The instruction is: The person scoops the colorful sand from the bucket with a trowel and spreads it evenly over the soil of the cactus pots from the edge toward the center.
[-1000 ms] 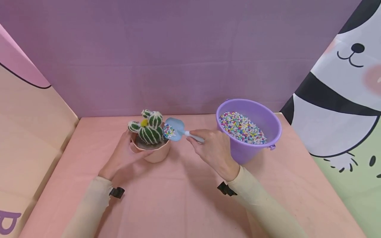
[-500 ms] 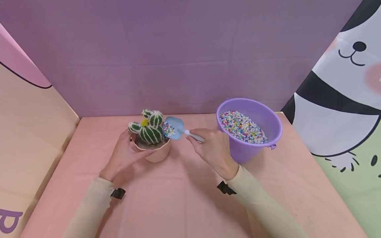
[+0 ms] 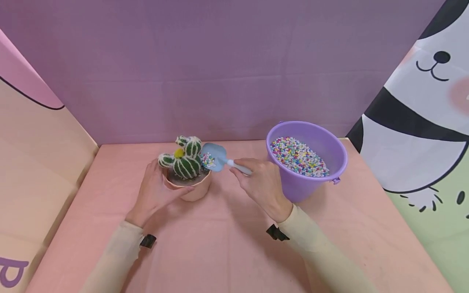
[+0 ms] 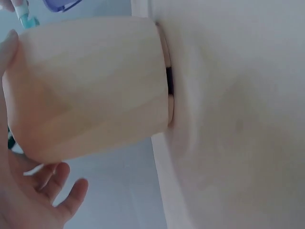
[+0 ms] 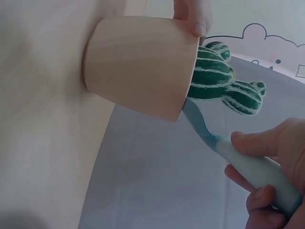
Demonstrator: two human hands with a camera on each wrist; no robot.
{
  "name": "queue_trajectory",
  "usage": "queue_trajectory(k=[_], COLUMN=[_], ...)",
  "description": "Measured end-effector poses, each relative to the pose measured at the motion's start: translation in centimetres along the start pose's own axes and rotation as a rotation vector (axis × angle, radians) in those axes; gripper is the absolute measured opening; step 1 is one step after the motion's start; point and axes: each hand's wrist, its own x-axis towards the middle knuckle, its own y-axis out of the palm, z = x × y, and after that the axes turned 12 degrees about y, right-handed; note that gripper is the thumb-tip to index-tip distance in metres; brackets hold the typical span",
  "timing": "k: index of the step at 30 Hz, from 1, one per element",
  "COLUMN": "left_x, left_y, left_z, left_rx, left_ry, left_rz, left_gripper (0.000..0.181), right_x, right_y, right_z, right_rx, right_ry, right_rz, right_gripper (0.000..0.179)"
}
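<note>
A toy cactus (image 3: 187, 167) with a yellow bloom stands in a peach flowerpot (image 3: 199, 189) at the left of the table. My left hand (image 3: 154, 195) holds the pot's near-left side, thumb along the front rim and fingers round the left side. My right hand (image 3: 264, 185) grips the pale handle of a small blue trowel (image 3: 218, 154). Its blade rests at the pot's right rim beside the cactus, as the right wrist view shows. Some colourful beads (image 3: 208, 160) lie on the blade near its tip. How many beads lie inside the pot is hidden.
To the right of the right hand stands a purple bucket (image 3: 293, 190), partly filled with colourful beads (image 3: 298, 158). A pink cloth covers the table (image 3: 205, 252). A purple backdrop (image 3: 227, 73) rises behind, and printed panels flank both sides.
The pot and cactus have shifted slightly right with the left hand. Fewer beads lie on the trowel blade now. The right hand has stayed nearly in place.
</note>
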Motion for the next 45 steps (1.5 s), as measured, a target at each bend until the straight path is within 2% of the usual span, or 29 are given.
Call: queue_trajectory(k=[7, 9, 14, 22, 29, 39, 42, 45], left_x=[0.2, 0.2, 0.1, 0.0, -0.3, -0.4, -0.4, -0.2], left_y=[-0.1, 0.0, -0.3, -0.7, -0.4, 0.7, 0.6, 0.1], left_z=[0.9, 0.9, 0.6, 0.1, -0.2, -1.5, -1.2, -0.6], left_rx=[-0.179, -0.201, -0.207, -0.183, -0.154, 0.0, -0.037, -0.155], left_ry=[0.051, 0.041, -0.017, -0.082, -0.069, -0.103, -0.106, -0.08], left_rz=[0.034, 0.049, 0.076, 0.097, 0.046, -0.058, -0.043, 0.018], left_gripper=[0.089, 0.09, 0.092, 0.094, 0.09, 0.099, 0.098, 0.096], right_x=[-0.5, -0.6, -0.7, -1.0, -1.1, -1.0, -1.1, -1.1], right_y=[-0.1, -0.2, -0.4, -0.4, -0.2, -0.3, -0.2, -0.2], right_z=[-0.2, -0.3, -0.4, -0.4, -0.4, -0.5, -0.4, -0.4], right_rx=[0.061, 0.075, 0.11, 0.155, 0.18, 0.203, 0.191, 0.19], right_ry=[0.01, 0.018, 0.022, 0.025, 0.027, 0.016, 0.011, 0.001], right_rz=[0.02, 0.033, 0.064, 0.059, 0.037, 0.015, 0.017, 0.015], right_gripper=[0.019, 0.02, 0.023, 0.025, 0.026, 0.027, 0.027, 0.027])
